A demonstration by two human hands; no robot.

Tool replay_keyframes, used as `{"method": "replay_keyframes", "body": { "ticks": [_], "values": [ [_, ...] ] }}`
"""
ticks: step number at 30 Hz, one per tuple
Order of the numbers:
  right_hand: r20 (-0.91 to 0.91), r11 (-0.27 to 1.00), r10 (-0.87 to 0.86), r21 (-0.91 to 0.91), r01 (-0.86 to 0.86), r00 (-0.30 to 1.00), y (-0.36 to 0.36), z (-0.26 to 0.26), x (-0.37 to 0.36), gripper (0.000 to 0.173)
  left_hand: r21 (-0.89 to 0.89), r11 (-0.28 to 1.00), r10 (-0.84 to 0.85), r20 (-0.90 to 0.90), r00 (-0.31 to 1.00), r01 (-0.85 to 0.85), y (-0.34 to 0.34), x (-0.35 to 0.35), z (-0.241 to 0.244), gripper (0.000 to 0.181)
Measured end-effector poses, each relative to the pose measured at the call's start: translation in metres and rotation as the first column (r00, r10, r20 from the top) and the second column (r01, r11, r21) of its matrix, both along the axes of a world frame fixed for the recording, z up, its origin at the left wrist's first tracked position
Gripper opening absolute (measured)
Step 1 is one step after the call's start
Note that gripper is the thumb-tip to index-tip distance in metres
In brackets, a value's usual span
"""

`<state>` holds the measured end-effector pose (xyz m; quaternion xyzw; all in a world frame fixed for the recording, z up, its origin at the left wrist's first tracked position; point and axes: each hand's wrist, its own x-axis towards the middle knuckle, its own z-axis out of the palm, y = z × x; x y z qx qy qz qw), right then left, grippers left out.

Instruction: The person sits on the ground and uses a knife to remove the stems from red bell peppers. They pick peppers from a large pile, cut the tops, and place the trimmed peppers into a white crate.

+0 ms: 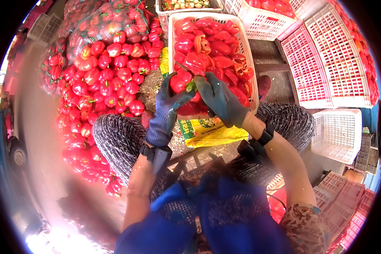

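Observation:
Above a white plastic crate [253,95], my left hand [168,106] in a blue-grey work glove grips a whole red bell pepper [181,81]. The pepper's green stem [190,86] points toward me. My right hand [222,100], gloved alike, is closed close against the pepper's right side. A thin dark blade [181,66], apparently a small knife's, juts from its fingertips over the pepper; the handle is mostly hidden in the glove. Opened red pepper pieces [220,47] fill the crate beneath both hands.
Whole red bell peppers [106,87] lie heaped on the floor at left, beside a full mesh sack [108,23]. A crate of pepper cores [185,4] stands beyond. Stacked crates [343,57] and a white crate [336,136] are at right. A yellow printed sack [220,135] lies between my knees.

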<state>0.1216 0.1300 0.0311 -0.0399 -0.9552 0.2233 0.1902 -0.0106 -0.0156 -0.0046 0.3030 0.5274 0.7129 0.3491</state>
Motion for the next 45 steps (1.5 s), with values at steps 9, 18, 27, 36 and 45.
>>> {"method": "replay_keyframes", "body": {
  "ticks": [9,18,27,36,45],
  "values": [
    [-0.109,0.979,-0.165,0.101,0.176,0.98,0.035,-0.045,0.002,0.04,-0.026,0.997,-0.068,-0.046,0.997,0.067,-0.031,0.006,-0.013,0.059],
    [0.037,0.917,-0.387,0.122,0.38,0.921,0.069,-0.014,-0.028,0.033,0.188,0.98,-0.175,0.638,0.75,0.069,-0.032,0.031,0.056,0.077],
    [0.183,0.297,-0.208,-0.924,0.24,0.961,0.034,0.044,-0.036,0.041,-0.186,0.982,-0.034,-0.272,0.962,-0.018,-0.043,0.015,0.045,0.055],
    [0.144,0.011,-0.07,-0.989,0.145,0.987,0.003,0.061,-0.001,0.033,0.045,0.996,0.077,0.12,0.99,-0.083,-0.015,0.019,0.055,0.073],
    [0.041,0.128,0.07,-0.991,0.032,0.997,0.007,0.0,0.014,0.031,-0.034,0.983,-0.182,-0.002,0.983,0.182,-0.008,0.015,0.069,0.106]
  ]
}}
